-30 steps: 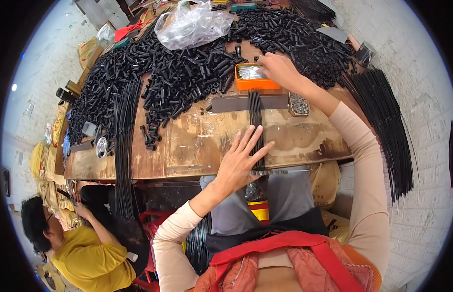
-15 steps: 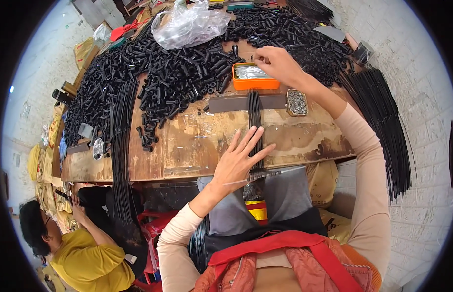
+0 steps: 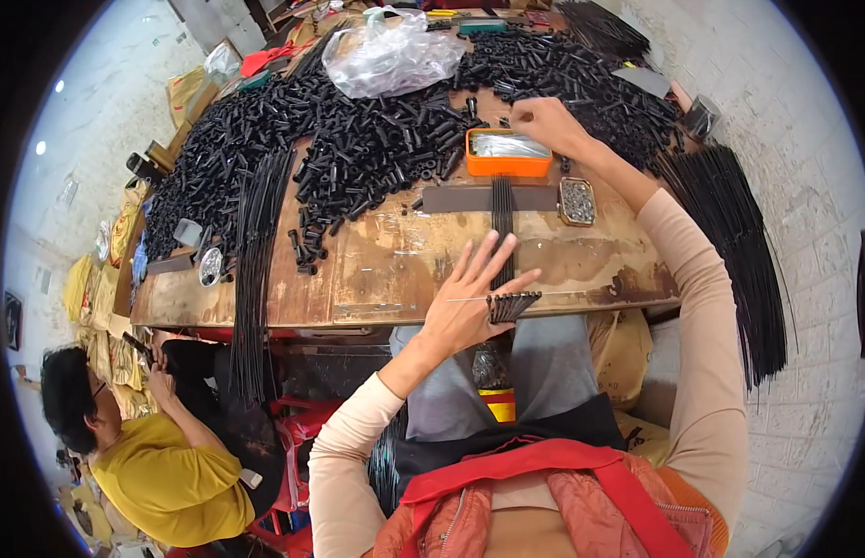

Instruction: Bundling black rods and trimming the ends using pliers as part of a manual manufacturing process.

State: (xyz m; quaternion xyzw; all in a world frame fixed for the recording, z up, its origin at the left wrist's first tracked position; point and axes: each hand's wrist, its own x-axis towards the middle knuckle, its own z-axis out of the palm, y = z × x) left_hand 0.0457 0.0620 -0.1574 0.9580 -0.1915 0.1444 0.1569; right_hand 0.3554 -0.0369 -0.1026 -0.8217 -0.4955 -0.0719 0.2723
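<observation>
My left hand [image 3: 459, 305] lies over a narrow row of black rods [image 3: 502, 200], with its fingers spread. By its thumb, the rods' near ends [image 3: 514, 305] fan out at the table edge, and a thin silver wire [image 3: 465, 298] runs across there. My right hand [image 3: 552, 126] is curled closed just beyond the right end of an orange box [image 3: 510, 167]. Thin silvery-white pieces [image 3: 509, 144] fill that box. Whatever the right fingers hold, if anything, is too small to make out. The rods' far part rests on a flat dark bar [image 3: 451, 199].
Heaps of black tubular parts [image 3: 377, 139] cover the table's far side, with a clear plastic bag [image 3: 391, 60] on top. A small tin of metal bits [image 3: 577, 200] stands right of the bar. Long black rod bundles [image 3: 256, 251] overhang the edge. A person in yellow [image 3: 177, 484] sits left.
The view has shifted, moving the table rightward in the picture. The rods' near ends and wire now sit farther up, beside my left thumb. My right hand stays near the orange box, fingers still curled.
</observation>
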